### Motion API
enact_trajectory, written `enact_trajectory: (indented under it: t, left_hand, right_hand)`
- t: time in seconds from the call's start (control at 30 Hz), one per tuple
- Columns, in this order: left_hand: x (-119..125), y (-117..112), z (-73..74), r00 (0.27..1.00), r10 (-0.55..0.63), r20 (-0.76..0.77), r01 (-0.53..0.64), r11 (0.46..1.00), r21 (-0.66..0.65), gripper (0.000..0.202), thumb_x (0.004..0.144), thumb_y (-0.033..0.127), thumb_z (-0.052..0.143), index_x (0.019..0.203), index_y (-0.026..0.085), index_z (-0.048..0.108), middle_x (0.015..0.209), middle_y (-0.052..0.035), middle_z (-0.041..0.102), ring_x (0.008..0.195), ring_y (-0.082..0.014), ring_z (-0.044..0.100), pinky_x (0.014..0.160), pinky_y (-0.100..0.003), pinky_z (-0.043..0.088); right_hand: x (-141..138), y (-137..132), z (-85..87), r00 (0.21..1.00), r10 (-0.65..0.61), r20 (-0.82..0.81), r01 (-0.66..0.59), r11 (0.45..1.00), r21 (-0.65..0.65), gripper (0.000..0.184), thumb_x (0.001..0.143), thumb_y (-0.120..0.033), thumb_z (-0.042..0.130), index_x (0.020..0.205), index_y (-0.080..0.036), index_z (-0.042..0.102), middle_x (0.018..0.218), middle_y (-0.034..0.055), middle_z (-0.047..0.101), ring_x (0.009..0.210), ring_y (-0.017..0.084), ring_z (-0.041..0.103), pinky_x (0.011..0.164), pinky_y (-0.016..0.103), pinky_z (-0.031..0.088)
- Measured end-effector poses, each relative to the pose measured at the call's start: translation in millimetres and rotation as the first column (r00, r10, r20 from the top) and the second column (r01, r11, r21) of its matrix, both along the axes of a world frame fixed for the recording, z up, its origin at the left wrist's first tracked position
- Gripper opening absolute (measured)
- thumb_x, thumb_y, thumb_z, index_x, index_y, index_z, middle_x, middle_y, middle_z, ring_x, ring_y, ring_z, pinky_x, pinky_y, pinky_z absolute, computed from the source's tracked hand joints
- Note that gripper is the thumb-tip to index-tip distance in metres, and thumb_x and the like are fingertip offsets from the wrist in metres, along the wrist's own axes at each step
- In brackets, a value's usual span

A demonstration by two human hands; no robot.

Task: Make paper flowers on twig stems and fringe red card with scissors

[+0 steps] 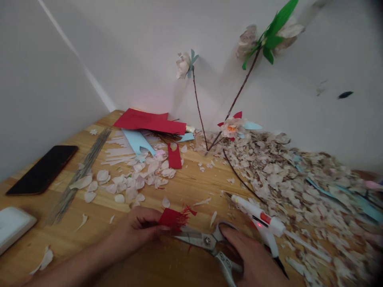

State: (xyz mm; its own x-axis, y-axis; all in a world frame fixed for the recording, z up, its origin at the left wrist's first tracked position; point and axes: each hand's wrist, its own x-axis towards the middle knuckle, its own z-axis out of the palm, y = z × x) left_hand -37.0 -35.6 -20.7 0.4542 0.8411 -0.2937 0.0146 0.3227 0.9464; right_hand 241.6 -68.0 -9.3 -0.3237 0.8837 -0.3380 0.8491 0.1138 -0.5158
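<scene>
My left hand (134, 229) pinches a small piece of red paper (173, 219), its edge cut into a fine fringe. Thin red strands stick out from it to the right. My right hand (248, 255) grips the steel scissors (206, 241), with the thumb in a handle loop and the blades pointing left at the fringed paper. Just beyond the right hand lies a white hot glue gun (260, 217) with a small red light showing. Its nozzle points up and left, and a glue stick trails from its rear.
On the wooden table (98, 223) lie a black phone (42, 169), a white box (13, 227), a bundle of thin wires (80, 175), red card (149, 121), light blue paper (136, 141), and pale petals (125, 183). A large heap of paper scraps (287, 183) fills the right side, below paper flowers on dark stems (233, 127).
</scene>
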Motion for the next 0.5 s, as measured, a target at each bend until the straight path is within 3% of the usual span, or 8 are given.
enact_trajectory:
  t: [0.33, 0.5]
  left_hand:
    - [0.4, 0.3, 1.9, 1.0, -0.017, 0.01, 0.017, 1.0, 0.016, 0.015, 0.074, 0.033, 0.07, 0.088, 0.029, 0.077, 0.085, -0.0023, 0.078, 0.07, -0.0152, 0.067, 0.057, -0.019, 0.052]
    - [-0.4, 0.5, 1.4, 1.0, -0.019, 0.009, 0.019, 1.0, 0.01, 0.016, 0.074, 0.034, 0.07, 0.087, 0.027, 0.078, 0.087, -0.0033, 0.078, 0.072, -0.0173, 0.068, 0.058, -0.021, 0.053]
  right_hand:
    - [-2.7, 2.5, 6.3, 1.0, -0.002, -0.005, 0.002, 1.0, 0.007, 0.044, 0.059, -0.021, 0.063, 0.103, -0.024, 0.06, 0.115, 0.0079, 0.065, 0.1, 0.026, 0.06, 0.085, 0.034, 0.047]
    - [-3.1, 2.9, 5.2, 0.997, -0.015, -0.075, 0.011, 0.998, -0.058, 0.036, 0.059, -0.02, 0.063, 0.095, -0.027, 0.061, 0.101, 0.0016, 0.069, 0.085, 0.022, 0.064, 0.071, 0.026, 0.049]
